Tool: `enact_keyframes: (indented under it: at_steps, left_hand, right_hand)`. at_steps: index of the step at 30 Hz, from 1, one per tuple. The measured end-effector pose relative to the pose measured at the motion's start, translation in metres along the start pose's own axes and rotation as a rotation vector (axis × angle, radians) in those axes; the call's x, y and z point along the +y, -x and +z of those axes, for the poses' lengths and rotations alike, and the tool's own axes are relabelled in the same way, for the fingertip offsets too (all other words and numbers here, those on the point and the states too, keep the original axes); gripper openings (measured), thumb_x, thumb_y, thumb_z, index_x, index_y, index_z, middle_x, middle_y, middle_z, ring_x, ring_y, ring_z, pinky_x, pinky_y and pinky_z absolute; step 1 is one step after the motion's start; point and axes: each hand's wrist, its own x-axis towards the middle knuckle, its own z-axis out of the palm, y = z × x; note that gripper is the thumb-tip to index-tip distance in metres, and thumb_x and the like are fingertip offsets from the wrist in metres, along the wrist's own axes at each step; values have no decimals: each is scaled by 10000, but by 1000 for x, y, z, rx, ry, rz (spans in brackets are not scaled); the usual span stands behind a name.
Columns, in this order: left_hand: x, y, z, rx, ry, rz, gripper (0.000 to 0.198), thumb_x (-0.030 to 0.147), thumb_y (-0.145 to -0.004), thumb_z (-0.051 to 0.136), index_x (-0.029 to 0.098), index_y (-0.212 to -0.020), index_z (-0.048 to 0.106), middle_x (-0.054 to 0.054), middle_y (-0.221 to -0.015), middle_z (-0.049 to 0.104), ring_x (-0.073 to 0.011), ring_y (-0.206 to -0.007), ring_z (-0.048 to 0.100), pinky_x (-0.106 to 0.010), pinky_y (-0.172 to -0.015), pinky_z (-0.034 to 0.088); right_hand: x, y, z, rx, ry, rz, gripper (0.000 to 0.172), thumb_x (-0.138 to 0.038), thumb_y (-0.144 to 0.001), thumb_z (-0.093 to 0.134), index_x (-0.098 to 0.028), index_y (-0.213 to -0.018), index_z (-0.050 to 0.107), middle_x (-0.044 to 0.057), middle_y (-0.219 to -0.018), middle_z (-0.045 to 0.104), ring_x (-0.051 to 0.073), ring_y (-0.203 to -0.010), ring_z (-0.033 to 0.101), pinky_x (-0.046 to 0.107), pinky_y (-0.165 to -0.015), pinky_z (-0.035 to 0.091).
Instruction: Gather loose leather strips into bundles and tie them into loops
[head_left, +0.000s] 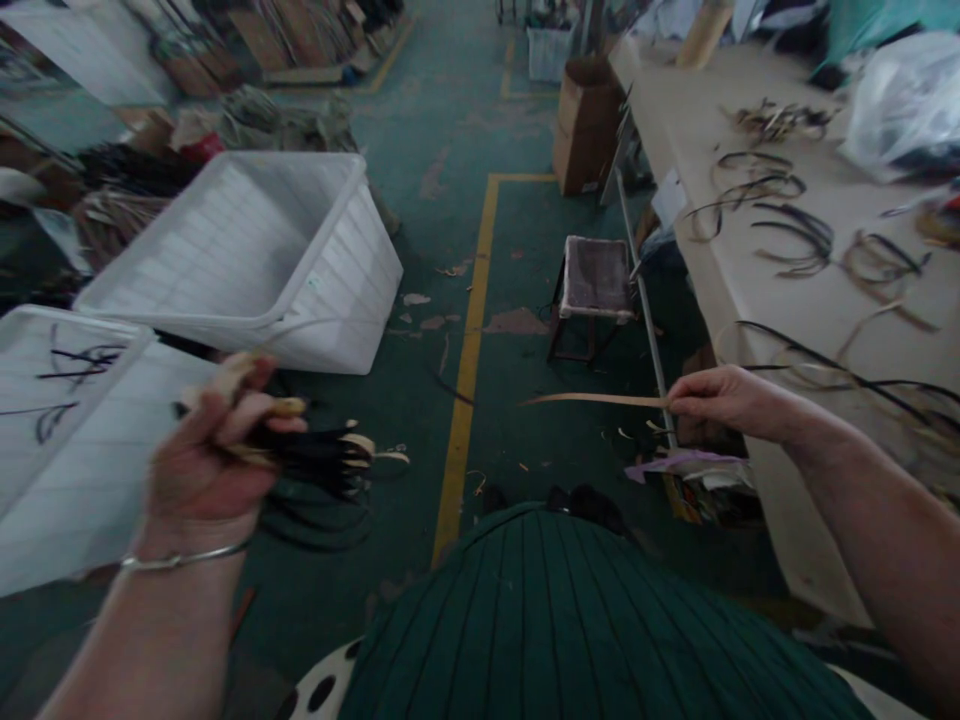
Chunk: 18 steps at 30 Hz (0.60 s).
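Observation:
My left hand (217, 450), with a thin bracelet at its wrist, is closed around a bundle of black and tan strips (319, 458) whose ends hang out to the right. Between the thumb and fingers of my right hand (720, 400) is one end of a narrow tan strip (600, 399), which stretches left over the floor. Close beside my right hand, black and tan strips (847, 370) lie loosely on the table (720, 230). The two hands are far apart.
Two white bins, a large one (337, 250) and a nearer one (97, 480), stand at the left. A stool (596, 275) and a cardboard box (589, 125) stand beside the table. Scraps lie on the green floor. A plastic bag (911, 105) rests on the table.

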Motion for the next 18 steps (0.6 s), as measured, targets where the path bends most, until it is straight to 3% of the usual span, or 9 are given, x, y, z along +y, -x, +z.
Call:
enact_keyframes:
  at_steps: [2,3,5,8,10,14,18]
  left_hand:
    - [-34,-2,32,-129,-81,-191,249,124,-758,679,76,-998,632,52,-435,459,-132,-527,578,-230,-592,563]
    - [-50,-4,46,-143,-128,-295,141,123,-730,710,91,-852,648,13,-473,513,-195,-663,642,-261,-606,570]
    - [-78,-10,71,-205,-161,-400,123,170,-736,728,99,-744,628,-58,-640,625,-244,-786,656,-318,-658,576]
    - [-115,-18,98,-301,-214,-451,155,206,-779,704,81,-854,651,-150,-924,678,-219,-798,653,-335,-729,562]
    - [-137,-21,111,-355,-238,-475,207,239,-774,717,59,-858,657,-173,-978,668,-201,-796,645,-306,-744,544]
    - [-167,-21,127,-405,-235,-478,318,303,-662,818,71,-784,638,-89,-757,645,-145,-665,603,-236,-638,500]
    - [-176,-18,130,-514,-279,-527,326,357,-706,777,103,-792,593,-6,-591,532,-130,-567,558,-265,-608,499]
  right_hand:
    - [-31,-7,16,-98,122,-103,357,-485,-790,565,-160,-857,698,20,-697,621,121,-611,515,236,-573,376]
    - [-46,-10,24,-132,174,-155,341,-458,-813,543,-169,-887,707,12,-713,633,119,-628,524,231,-590,379]
    - [-73,-16,39,-176,249,-257,313,-406,-842,511,-184,-928,714,-2,-732,646,114,-647,538,221,-610,377]
    - [-104,-22,58,-242,291,-378,288,-354,-854,487,-183,-909,713,-14,-698,627,104,-625,527,216,-588,351]
    - [-118,-25,67,-266,293,-423,294,-352,-863,469,-174,-857,703,-15,-660,594,97,-598,500,216,-560,322]
    - [-129,-32,75,-170,334,-449,289,-352,-858,483,-157,-761,673,-5,-623,556,84,-571,442,221,-536,264]
    - [-125,-39,76,-6,419,-371,277,-363,-816,536,-147,-672,628,-2,-586,521,77,-550,398,237,-529,224]
